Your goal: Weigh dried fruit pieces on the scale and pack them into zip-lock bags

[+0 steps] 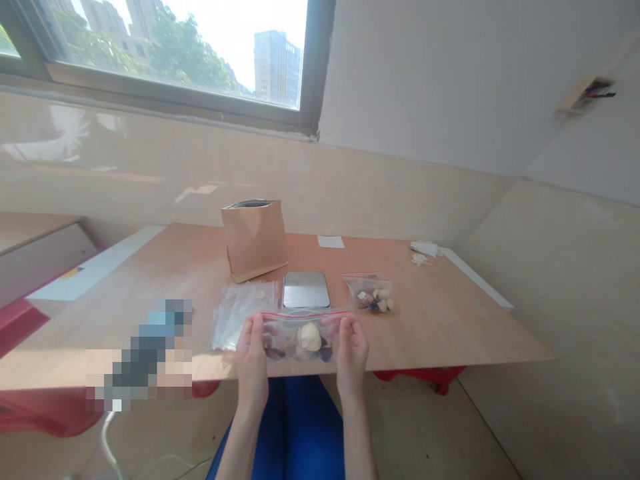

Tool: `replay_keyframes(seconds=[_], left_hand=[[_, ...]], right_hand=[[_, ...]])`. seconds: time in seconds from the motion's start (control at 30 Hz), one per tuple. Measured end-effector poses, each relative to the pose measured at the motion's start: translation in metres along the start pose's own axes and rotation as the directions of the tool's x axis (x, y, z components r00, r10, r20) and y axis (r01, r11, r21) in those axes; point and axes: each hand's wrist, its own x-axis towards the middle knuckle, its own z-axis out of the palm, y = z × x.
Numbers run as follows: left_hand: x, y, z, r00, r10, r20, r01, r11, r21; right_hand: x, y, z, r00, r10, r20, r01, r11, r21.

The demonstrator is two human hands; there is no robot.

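Left hand (253,343) and right hand (353,343) — both closed — are gripping a zip bag (305,339) by its ends, near the front edge; tabletop (450,320) is extending right past a second bag (373,295).

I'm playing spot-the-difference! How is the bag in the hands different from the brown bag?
The held bag is see-through; the brown bag isn't. The held bag is in the left hand and right hand; the brown bag stands on the table. The held bag has a red strip on top; the brown bag shows none. Both are bags.
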Motion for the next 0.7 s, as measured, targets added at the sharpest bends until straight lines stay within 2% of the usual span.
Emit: replay_keyframes(seconds=[0.1,0.17,0.23,0.37,0.57,0.7], left_hand=[[0.000,0.000,-0.002,0.995,0.042,0.089,-0.038,0.998,-0.054],[0.002,0.004,-0.005,0.982,0.070,0.174,-0.065,0.997,-0.035],[0.004,0.009,-0.008,0.973,0.086,0.215,-0.092,0.996,0.015],[0.006,0.014,-0.013,0.973,0.094,0.211,-0.110,0.992,0.066],[0.003,0.014,-0.014,0.981,0.054,0.186,-0.054,0.999,-0.007],[0.000,0.014,-0.011,0.982,0.063,0.176,-0.052,0.996,-0.067]], right_hand=[[-0.002,0.002,0.001,0.998,0.017,0.057,-0.022,0.996,0.085],[-0.001,0.003,0.000,0.998,0.028,0.063,-0.036,0.991,0.128],[-0.001,0.003,-0.002,0.997,0.032,0.064,-0.042,0.985,0.165],[0.000,0.003,-0.008,0.997,0.045,0.069,-0.058,0.980,0.190],[0.001,0.004,-0.008,0.997,0.064,0.053,-0.074,0.972,0.225],[0.000,0.003,-0.003,0.975,0.142,0.171,-0.193,0.922,0.335]])
